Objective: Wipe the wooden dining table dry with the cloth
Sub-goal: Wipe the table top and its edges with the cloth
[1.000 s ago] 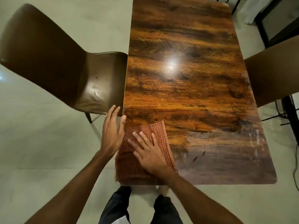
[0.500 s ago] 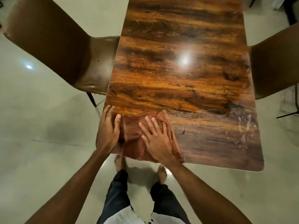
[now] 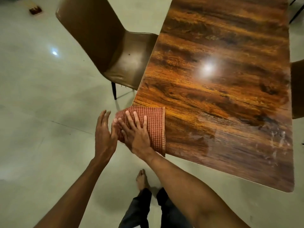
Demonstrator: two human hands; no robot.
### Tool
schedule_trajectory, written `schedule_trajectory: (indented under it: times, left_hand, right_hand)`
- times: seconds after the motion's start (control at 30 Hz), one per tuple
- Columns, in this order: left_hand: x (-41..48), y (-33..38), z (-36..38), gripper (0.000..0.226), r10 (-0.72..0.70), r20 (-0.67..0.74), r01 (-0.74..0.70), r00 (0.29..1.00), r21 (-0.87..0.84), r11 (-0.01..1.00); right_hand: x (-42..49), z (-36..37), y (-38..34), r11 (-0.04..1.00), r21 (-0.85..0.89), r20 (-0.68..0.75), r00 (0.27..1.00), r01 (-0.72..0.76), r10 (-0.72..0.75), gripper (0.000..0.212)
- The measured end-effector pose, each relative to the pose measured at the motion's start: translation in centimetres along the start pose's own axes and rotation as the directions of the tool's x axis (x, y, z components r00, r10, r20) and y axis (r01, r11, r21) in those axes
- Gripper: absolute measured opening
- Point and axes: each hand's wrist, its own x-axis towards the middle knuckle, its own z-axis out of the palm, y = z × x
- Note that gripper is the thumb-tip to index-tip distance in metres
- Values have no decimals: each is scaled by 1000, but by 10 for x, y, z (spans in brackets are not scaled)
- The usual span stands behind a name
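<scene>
rust-red waffle-weave cloth [image 3: 148, 127] lies folded on the near left corner of the wooden table [image 3: 222, 96], part of it overhanging the edge. the right hand [image 3: 136, 134] presses flat on it, fingers spread, not clamped; the left hand [image 3: 104, 134] hangs open just beside the corner, off the table. likely trouble: with so much cloth past the edge, a push toward the corner could drag it off onto the floor. pale wet streaks [image 3: 276, 139] at the near right look easy to miss.

right hand [image 3: 136, 134] flat, left hand [image 3: 103, 134] open
</scene>
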Motion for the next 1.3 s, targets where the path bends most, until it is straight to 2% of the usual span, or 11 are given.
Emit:
schedule_trajectory:
  times: [0.1, 0.2, 0.47, 0.63, 0.7, 0.8, 0.9, 1.03, 1.1, 1.17, 1.3]
  left_hand:
    - [-6, -15, -7, 49, -18, -12, 18, 1000, 0, 1000]
    - [-14, -14, -5, 49, -22, 6, 22, 1000, -51, 998]
    - [-38, 23, 22, 53, 33, 88, -22, 996, -126, 992]
    - [-57, 60, 63, 55, 92, 165, -75, 982, -105, 992]
    - [-66, 80, 84, 55, 127, 192, -108, 973, -107, 988]
    - [-83, 113, 115, 55, 156, 217, -136, 964, -102, 985]
    - [-102, 146, 150, 55, 179, 222, -163, 958, -88, 983]
    - [-129, 183, 197, 57, 174, 281, -170, 944, -39, 985]
    - [-140, 205, 222, 58, 209, 299, -214, 931, -18, 977]
    - [-148, 222, 240, 55, 230, 319, -236, 919, -21, 972]
    - [-166, 256, 274, 55, 256, 351, -259, 901, -39, 965]
  right_hand:
    - [-12, -1, 4, 1000, 13, -1, 1000, 9, -9, 61]
    - [-54, -4, 24, 1000, 22, 36, 999, 3, -4, 61]
    - [-111, -29, 101, 896, 18, 88, 893, -444, 441, 54]
    - [-144, -25, 118, 967, 23, 62, 966, -254, 252, 58]
    - [-182, -32, 169, 930, 21, 39, 929, -368, 367, 60]
    - [-237, -47, 247, 801, 56, 6, 802, -596, 597, 61]
    - [-251, -52, 276, 722, 107, -5, 726, -683, 688, 68]
    - [-249, -36, 260, 905, 100, -10, 909, -413, 416, 65]
    - [-271, -34, 293, 934, 110, -41, 937, -341, 347, 61]
    - [-300, -39, 338, 909, 85, -64, 909, -407, 413, 61]
    - [-347, -62, 417, 750, 128, -41, 752, -648, 657, 62]
